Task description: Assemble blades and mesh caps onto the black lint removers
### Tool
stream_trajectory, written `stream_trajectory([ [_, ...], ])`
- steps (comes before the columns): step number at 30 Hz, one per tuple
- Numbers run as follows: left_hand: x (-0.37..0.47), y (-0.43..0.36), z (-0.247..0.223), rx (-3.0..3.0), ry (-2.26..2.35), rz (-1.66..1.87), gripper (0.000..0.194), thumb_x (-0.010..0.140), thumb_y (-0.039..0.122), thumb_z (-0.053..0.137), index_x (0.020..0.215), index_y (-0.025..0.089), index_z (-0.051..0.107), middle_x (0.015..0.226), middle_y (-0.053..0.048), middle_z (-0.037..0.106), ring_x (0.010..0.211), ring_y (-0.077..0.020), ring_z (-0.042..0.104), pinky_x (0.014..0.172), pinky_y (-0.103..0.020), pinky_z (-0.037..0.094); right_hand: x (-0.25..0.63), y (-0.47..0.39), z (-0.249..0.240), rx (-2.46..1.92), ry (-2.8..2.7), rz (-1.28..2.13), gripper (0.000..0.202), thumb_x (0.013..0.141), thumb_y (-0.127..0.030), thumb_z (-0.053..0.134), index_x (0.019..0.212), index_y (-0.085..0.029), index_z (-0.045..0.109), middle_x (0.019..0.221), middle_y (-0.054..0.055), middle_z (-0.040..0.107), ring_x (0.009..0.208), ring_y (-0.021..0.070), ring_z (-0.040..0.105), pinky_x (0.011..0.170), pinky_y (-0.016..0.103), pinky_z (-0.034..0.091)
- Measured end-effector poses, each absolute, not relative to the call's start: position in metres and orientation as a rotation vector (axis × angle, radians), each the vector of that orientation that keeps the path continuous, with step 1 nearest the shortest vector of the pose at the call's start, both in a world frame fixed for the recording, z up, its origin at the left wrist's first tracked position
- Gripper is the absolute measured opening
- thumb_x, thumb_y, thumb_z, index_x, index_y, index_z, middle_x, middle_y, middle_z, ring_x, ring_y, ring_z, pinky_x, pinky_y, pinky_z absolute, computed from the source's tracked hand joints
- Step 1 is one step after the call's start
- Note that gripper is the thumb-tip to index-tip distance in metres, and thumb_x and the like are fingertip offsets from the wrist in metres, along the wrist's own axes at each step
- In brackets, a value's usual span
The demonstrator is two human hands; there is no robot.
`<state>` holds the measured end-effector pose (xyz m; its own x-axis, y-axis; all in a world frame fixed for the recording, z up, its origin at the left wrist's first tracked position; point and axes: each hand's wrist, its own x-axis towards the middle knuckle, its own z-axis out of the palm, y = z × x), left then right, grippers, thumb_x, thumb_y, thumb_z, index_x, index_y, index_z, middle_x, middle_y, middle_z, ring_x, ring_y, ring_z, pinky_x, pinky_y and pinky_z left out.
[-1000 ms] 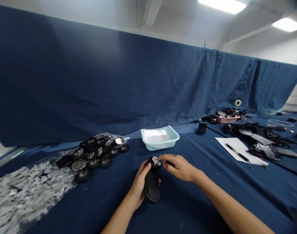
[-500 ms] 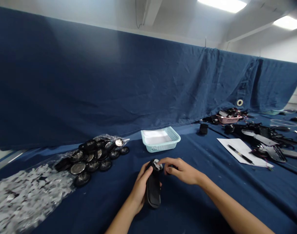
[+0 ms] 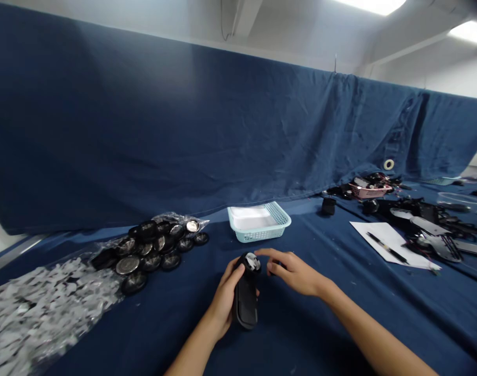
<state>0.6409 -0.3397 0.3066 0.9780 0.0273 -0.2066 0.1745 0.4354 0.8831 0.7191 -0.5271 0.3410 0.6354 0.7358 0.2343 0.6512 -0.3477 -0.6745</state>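
Note:
My left hand [image 3: 225, 297] is wrapped round a long black handheld device [image 3: 246, 303], its rounded lower end toward me. At the top is a round black head with white pieces [image 3: 252, 261] inside it. My left thumb lies along the side just below that head. My right hand [image 3: 293, 270] is at the head's right side, index finger stretched out with its tip at the upper rim. Its thumb is apart from the index finger, and the other fingers are curled under, partly hidden. I see nothing held in it.
Beyond the device stands a pale blue basket [image 3: 259, 233] with white paper inside. To the left lie several round black parts [image 3: 152, 248] and a clear bag of white pieces [image 3: 54, 308]. At right are paper [image 3: 379, 237], a pen [image 3: 387, 247], black parts and a pink basket [image 3: 369, 192].
My right index finger has drawn back from the white pieces to the rim of the head. A dark thing seen under my right hand earlier no longer shows. My left hand keeps its hold.

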Motion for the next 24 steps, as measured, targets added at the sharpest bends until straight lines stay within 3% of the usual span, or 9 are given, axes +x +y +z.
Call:
stream_trajectory([
  [6,0.6432,-0.3389,0.3029,1.141,0.183,-0.104,0.054,0.085,0.046,0.059,0.131,0.023,0.044,0.069,-0.002,0.065,0.055,-0.0194,0.065,0.047,-0.024,0.048,0.7227,-0.5266,0.3360,-2.168,-1.007,0.116,0.035,0.093,-0.025,0.045,0.127,-0.026,0.055,0.078,-0.001,0.068,0.066,0.0160,0.059,0.068,0.029,0.042],
  [10,0.6441,-0.3384,0.3019,1.134,0.180,-0.116,0.056,0.085,0.048,0.058,0.132,0.022,0.042,0.068,-0.004,0.066,0.053,-0.0192,0.065,0.047,-0.024,0.048,0.7245,-0.5272,0.3365,-1.881,-0.983,0.259,0.024,0.094,-0.030,0.043,0.096,-0.019,0.064,0.076,0.002,0.066,0.071,0.0168,0.059,0.071,0.030,0.045],
  [12,0.6446,-0.3382,0.3023,1.120,0.179,-0.113,0.056,0.084,0.047,0.059,0.132,0.023,0.043,0.074,-0.004,0.067,0.055,-0.0194,0.065,0.047,-0.025,0.048,0.7249,-0.5273,0.3373,-1.688,-0.907,0.364,0.025,0.094,-0.033,0.042,0.102,-0.019,0.061,0.076,0.002,0.066,0.073,0.0171,0.060,0.072,0.031,0.047],
  [15,0.6450,-0.3381,0.3030,1.100,0.189,-0.112,0.057,0.082,0.046,0.062,0.131,0.024,0.044,0.082,-0.005,0.068,0.056,-0.0194,0.066,0.047,-0.025,0.048,0.7253,-0.5271,0.3370,-1.549,-0.774,0.521,0.040,0.092,-0.033,0.045,0.130,-0.021,0.046,0.073,0.001,0.067,0.068,0.0169,0.061,0.068,0.032,0.049],
  [17,0.6449,-0.3378,0.3030,1.094,0.198,-0.118,0.056,0.082,0.045,0.063,0.131,0.024,0.045,0.083,-0.005,0.068,0.055,-0.0184,0.066,0.047,-0.025,0.048,0.7261,-0.5268,0.3358,-1.519,-0.709,0.620,0.043,0.090,-0.032,0.047,0.131,-0.020,0.045,0.070,0.000,0.067,0.064,0.0166,0.061,0.063,0.031,0.049],
  [19,0.6450,-0.3373,0.3024,1.085,0.204,-0.124,0.055,0.083,0.045,0.062,0.130,0.024,0.045,0.081,-0.005,0.068,0.056,-0.0183,0.066,0.048,-0.024,0.048,0.7273,-0.5269,0.3344,-1.514,-0.659,0.646,0.030,0.088,-0.032,0.048,0.110,-0.016,0.060,0.064,0.002,0.067,0.057,0.0156,0.060,0.058,0.029,0.049],
  [21,0.6456,-0.3363,0.3013,1.058,0.213,-0.126,0.052,0.084,0.046,0.060,0.128,0.023,0.046,0.079,-0.004,0.068,0.057,-0.0189,0.067,0.049,-0.025,0.049,0.7282,-0.5274,0.3339,-1.509,-0.620,0.600,0.026,0.087,-0.033,0.047,0.084,-0.014,0.063,0.061,0.004,0.066,0.053,0.0146,0.058,0.054,0.027,0.048],
  [22,0.6461,-0.3357,0.3007,1.036,0.222,-0.128,0.050,0.084,0.046,0.059,0.126,0.022,0.047,0.080,-0.005,0.068,0.058,-0.0190,0.067,0.050,-0.025,0.049,0.7284,-0.5277,0.3340,-1.501,-0.603,0.580,0.027,0.088,-0.033,0.046,0.082,-0.014,0.063,0.061,0.004,0.067,0.053,0.0145,0.059,0.054,0.027,0.048],
  [24,0.6472,-0.3347,0.2995,0.992,0.236,-0.129,0.047,0.085,0.046,0.059,0.122,0.021,0.049,0.085,-0.006,0.069,0.058,-0.0187,0.067,0.050,-0.026,0.050,0.7280,-0.5281,0.3349,-1.482,-0.584,0.591,0.028,0.088,-0.032,0.045,0.103,-0.015,0.062,0.064,0.003,0.068,0.056,0.0153,0.061,0.055,0.028,0.049],
])
